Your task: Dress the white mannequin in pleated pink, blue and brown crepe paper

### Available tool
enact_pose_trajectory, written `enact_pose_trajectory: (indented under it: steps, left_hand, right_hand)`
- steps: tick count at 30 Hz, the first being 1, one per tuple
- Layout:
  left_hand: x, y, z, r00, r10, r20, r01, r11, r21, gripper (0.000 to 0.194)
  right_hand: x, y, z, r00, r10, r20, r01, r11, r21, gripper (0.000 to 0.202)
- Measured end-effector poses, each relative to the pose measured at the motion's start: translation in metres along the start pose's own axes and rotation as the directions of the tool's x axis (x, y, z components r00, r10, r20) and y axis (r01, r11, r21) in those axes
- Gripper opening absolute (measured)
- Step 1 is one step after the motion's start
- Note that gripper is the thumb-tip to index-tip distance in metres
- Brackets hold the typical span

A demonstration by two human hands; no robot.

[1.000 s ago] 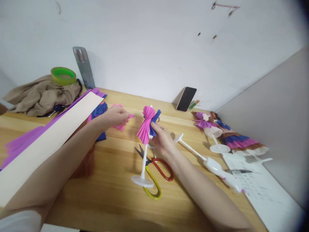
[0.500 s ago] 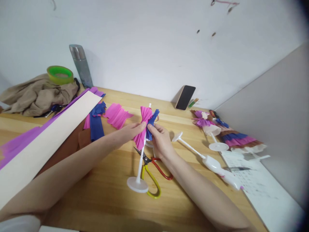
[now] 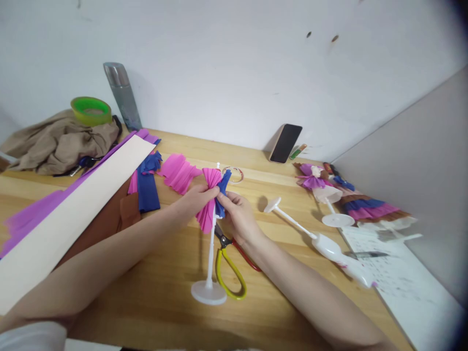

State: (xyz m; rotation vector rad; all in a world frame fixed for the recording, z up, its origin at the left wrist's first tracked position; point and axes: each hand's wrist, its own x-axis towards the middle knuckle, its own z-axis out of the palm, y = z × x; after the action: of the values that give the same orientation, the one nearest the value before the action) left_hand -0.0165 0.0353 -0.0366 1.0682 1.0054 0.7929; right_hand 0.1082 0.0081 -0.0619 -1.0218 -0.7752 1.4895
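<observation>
Pleated pink crepe paper [image 3: 206, 214] is pinched at its middle by my left hand [image 3: 200, 197], fanning out above and below the fingers. Just beside it, my right hand [image 3: 239, 214] grips a gathered strip of blue crepe paper [image 3: 221, 207] between thumb and fingers. Both papers are pressed against the upper part of a small white mannequin stand [image 3: 210, 258], whose figure is mostly hidden behind them. Its round base rests on the table. Scissors with yellow and red handles [image 3: 232, 273] lie under my right wrist, partly covered.
Left are crepe strips, a cream board [image 3: 84, 209] and cloth with a green tape roll [image 3: 90, 111]. A bottle [image 3: 124, 97] and a phone [image 3: 286, 143] stand by the wall. Right lie a white mannequin [image 3: 329, 248], a finished paper dress [image 3: 373, 207] and a written sheet [image 3: 405, 287].
Both hands, with the pink and blue paper, have shifted slightly left and down. The stand is more upright, and a ring behind it has come into view. The camera view has moved a little.
</observation>
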Motion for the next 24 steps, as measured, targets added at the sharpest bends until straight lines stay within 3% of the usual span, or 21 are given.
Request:
enact_pose_trajectory:
  steps: [10,13,15,18,20,22,24]
  left_hand:
    - [0.000,-0.003,0.002,0.998,0.038,-0.050,-0.035,0.998,0.052,0.030]
    - [-0.008,0.003,0.005,0.992,0.091,-0.083,-0.081,0.990,0.119,0.023]
    - [-0.018,0.009,0.009,0.970,0.207,-0.125,-0.171,0.954,0.248,0.021]
    - [-0.039,0.017,0.016,0.895,0.442,-0.053,-0.384,0.827,0.410,0.022]
    - [-0.052,0.019,0.018,0.839,0.544,0.013,-0.471,0.715,0.517,0.024]
    - [-0.060,0.018,0.017,0.737,0.669,0.096,-0.578,0.549,0.604,0.027]
    - [-0.063,0.016,0.013,0.597,0.773,0.216,-0.677,0.342,0.652,0.033]
  right_hand:
    - [0.001,-0.008,-0.002,0.997,0.073,0.024,-0.070,0.993,-0.100,0.044]
    - [-0.001,-0.016,-0.004,0.996,-0.066,0.053,0.077,0.965,-0.252,0.043]
    - [-0.007,-0.024,-0.004,0.974,-0.205,0.101,0.228,0.900,-0.372,0.043]
    - [-0.023,-0.039,0.000,0.904,-0.382,0.192,0.426,0.765,-0.483,0.039]
    - [-0.036,-0.047,0.003,0.820,-0.504,0.273,0.567,0.646,-0.511,0.035]
    - [-0.046,-0.054,0.005,0.717,-0.606,0.345,0.686,0.528,-0.500,0.030]
    - [-0.052,-0.056,0.005,0.629,-0.664,0.404,0.766,0.441,-0.468,0.028]
